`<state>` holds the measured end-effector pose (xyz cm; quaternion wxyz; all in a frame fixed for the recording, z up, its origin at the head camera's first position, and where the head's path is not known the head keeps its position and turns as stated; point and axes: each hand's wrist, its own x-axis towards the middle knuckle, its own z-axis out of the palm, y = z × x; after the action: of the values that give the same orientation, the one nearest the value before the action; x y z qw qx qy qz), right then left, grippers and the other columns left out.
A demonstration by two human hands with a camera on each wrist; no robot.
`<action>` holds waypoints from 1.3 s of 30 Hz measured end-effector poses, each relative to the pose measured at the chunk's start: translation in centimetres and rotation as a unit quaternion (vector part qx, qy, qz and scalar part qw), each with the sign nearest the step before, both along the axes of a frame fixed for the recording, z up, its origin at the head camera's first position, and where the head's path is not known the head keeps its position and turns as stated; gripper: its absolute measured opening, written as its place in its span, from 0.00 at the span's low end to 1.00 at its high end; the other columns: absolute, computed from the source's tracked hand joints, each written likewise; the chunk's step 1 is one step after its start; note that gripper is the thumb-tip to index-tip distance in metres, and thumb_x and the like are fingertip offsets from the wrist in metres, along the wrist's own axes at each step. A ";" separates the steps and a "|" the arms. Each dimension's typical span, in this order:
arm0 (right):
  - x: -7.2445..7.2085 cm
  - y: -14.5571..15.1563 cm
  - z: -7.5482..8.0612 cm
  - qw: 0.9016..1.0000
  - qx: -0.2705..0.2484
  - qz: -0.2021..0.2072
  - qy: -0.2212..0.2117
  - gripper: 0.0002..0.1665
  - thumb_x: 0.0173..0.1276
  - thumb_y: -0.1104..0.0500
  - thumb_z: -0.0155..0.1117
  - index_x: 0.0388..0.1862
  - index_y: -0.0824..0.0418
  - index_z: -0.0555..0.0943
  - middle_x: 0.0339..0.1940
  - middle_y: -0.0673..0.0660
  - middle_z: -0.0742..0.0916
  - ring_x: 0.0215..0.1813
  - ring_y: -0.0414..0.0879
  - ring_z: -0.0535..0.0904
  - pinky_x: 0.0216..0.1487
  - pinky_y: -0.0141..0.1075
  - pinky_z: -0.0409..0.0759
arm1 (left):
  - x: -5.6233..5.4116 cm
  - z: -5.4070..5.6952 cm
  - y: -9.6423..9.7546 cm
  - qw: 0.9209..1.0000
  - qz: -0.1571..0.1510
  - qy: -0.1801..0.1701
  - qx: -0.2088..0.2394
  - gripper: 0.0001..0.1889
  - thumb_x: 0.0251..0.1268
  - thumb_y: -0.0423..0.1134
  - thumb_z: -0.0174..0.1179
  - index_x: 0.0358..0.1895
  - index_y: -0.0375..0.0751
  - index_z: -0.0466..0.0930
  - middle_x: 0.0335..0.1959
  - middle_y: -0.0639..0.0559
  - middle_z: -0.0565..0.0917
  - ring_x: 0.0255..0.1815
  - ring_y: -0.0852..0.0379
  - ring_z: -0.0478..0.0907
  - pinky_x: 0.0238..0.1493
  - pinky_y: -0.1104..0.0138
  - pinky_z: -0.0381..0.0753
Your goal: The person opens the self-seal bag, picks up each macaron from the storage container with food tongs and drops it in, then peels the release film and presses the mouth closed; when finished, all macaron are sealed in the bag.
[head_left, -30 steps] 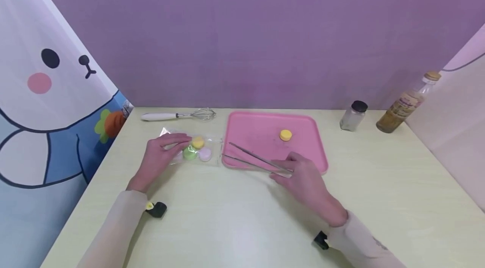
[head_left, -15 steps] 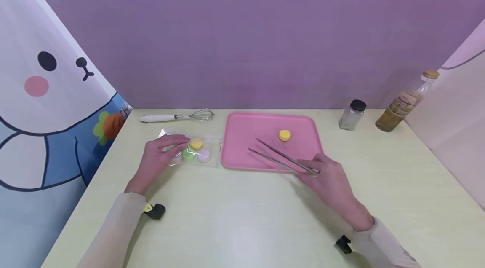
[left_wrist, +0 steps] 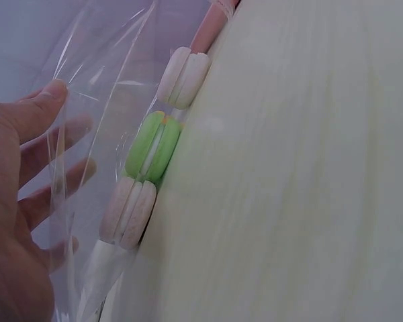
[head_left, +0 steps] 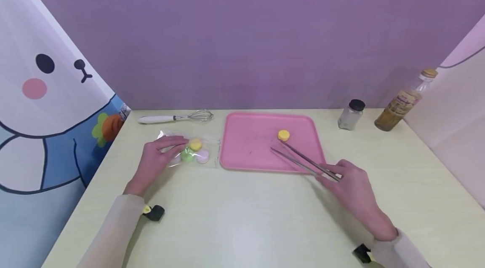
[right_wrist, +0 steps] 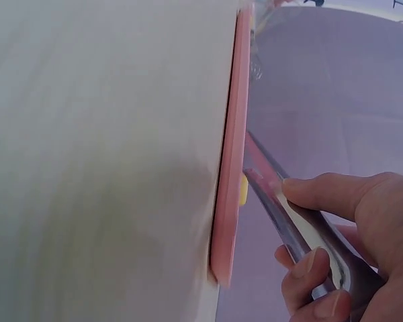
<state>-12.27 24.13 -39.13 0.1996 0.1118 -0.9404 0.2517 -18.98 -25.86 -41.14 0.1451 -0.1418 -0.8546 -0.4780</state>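
Observation:
In the head view, my left hand (head_left: 159, 158) holds a clear plastic bag (head_left: 213, 150) by its left part. Inside the bag lie a yellow macaron (head_left: 195, 145), a green macaron (head_left: 187, 155) and pale pink-lilac macarons (head_left: 202, 156); the left wrist view shows them on edge. Film stretches past my left thumb and fingers. My right hand (head_left: 354, 183) grips metal tweezer tongs (head_left: 314, 164), thumb on one arm and fingers curled under the other. Their tips stand apart over the pink tray (head_left: 242, 141), just short of a yellow macaron (head_left: 283, 135).
A whisk (head_left: 174, 118) with a white handle lies behind the bag. To the right of the tray stand a small black-lidded jar (head_left: 351, 115) and a corked bottle (head_left: 401, 105) of brownish liquid. A purple backdrop (head_left: 246, 40) rises behind the table.
My right hand has moved right with the tongs, carrying their tips from the tray's left edge toward the yellow macaron. My left hand stays at the bag.

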 end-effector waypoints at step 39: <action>-2.1 0.7 0.0 0.997 -0.012 -0.032 -0.066 0.17 0.60 0.58 0.78 0.47 0.64 0.90 0.23 0.52 0.78 0.23 0.45 0.67 0.18 0.34 0.64 | 0.0 0.0 0.1 1.000 -0.004 0.017 0.006 0.09 0.66 0.35 0.69 0.48 0.43 0.90 0.52 0.44 0.87 0.58 0.46 0.81 0.76 0.46 0.58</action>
<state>-14.41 24.87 -39.14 0.1463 0.0624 -0.9515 0.2632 -19.01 -25.81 -41.16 0.1587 -0.1527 -0.8483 -0.4816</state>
